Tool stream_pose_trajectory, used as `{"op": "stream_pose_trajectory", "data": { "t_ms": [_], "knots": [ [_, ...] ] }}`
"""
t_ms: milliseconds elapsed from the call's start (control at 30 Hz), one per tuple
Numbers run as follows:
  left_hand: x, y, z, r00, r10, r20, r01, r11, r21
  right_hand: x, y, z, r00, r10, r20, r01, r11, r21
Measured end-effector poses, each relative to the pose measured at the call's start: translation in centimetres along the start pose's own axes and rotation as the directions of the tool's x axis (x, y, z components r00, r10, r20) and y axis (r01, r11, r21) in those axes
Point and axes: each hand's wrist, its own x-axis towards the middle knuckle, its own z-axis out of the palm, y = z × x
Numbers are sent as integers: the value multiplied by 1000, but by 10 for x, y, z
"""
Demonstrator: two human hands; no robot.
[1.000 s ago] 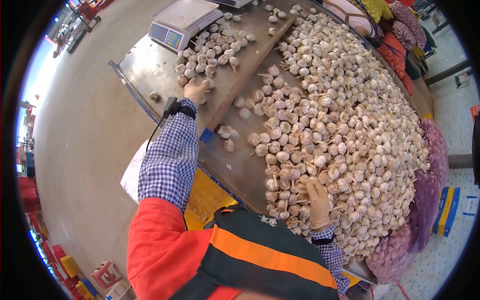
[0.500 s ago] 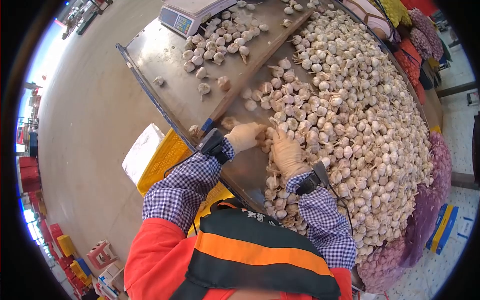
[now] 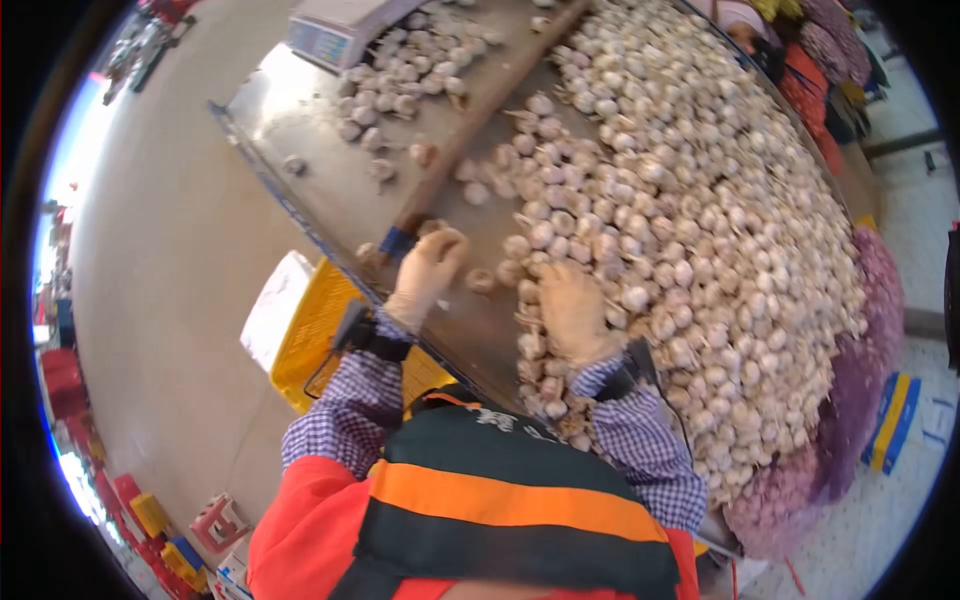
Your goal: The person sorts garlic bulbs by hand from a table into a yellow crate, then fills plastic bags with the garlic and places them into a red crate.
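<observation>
My left hand [image 3: 430, 272], in a pale glove, is above the metal table near the blue-taped end of the wooden bar [image 3: 445, 165]. Its fingers are curled; whatever may be inside them is hidden. A garlic bulb [image 3: 432, 227] shows just beyond those fingers. My right hand [image 3: 575, 315], also gloved, reaches into the near-left edge of the large garlic pile [image 3: 700, 270]. Its fingers are bent down among the bulbs, and the tips are hidden. Between the two hands a single garlic bulb [image 3: 481, 281] lies on the table.
Beyond the bar, more garlic bulbs [image 3: 420, 65] lie beside a digital scale [image 3: 345, 25]. A yellow crate [image 3: 315, 335] stands below the table's left edge. Purple mesh [image 3: 845, 400] hangs at the right. Another person [image 3: 740, 20] is at the far side.
My left hand has moved left, away from my right hand toward the taped bar end. A bulb now shows between them. My right hand stays at the pile's edge.
</observation>
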Motion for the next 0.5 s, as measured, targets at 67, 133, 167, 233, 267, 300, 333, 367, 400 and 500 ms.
{"op": "stream_pose_trajectory", "data": {
  "t_ms": [67, 133, 167, 233, 267, 300, 333, 367, 400, 500],
  "knots": [
    [-4, 19, 13, 995, -69, 68, 80, 981, -175, -2, -7, 13, 998, -63, -13, 56, 948, -312],
    [-6, 39, 20, 926, -127, 356, 293, 837, -463, -2, -23, 4, 968, -246, -42, 227, 937, -266],
    [-6, 55, 22, 924, -116, 364, 289, 834, -469, -3, -32, 5, 971, -237, -41, 217, 936, -276],
    [-1, 95, 28, 940, 190, 285, -128, 967, -222, -9, -49, 6, 909, -345, 232, 406, 860, -311],
    [4, 111, 31, 879, 332, 341, -301, 943, -143, -15, -51, 7, 913, -338, 228, 398, 860, -319],
    [4, 126, 37, 828, 290, 480, -253, 957, -144, -23, -51, 12, 897, -426, 118, 424, 755, -500],
    [4, 142, 46, 759, 292, 582, -272, 954, -125, -27, -49, 17, 851, -524, 28, 406, 624, -668],
    [1, 152, 55, 757, 301, 580, -280, 951, -128, -33, -43, 29, 852, -522, 26, 401, 620, -674],
    [-5, 161, 64, 622, 303, 722, -316, 941, -122, -29, -41, 45, 883, -470, 10, 375, 691, -618],
    [-24, 187, 73, 406, 295, 865, -261, 944, -199, -33, -7, 79, 955, -296, -17, 262, 870, -417]
  ]
}}
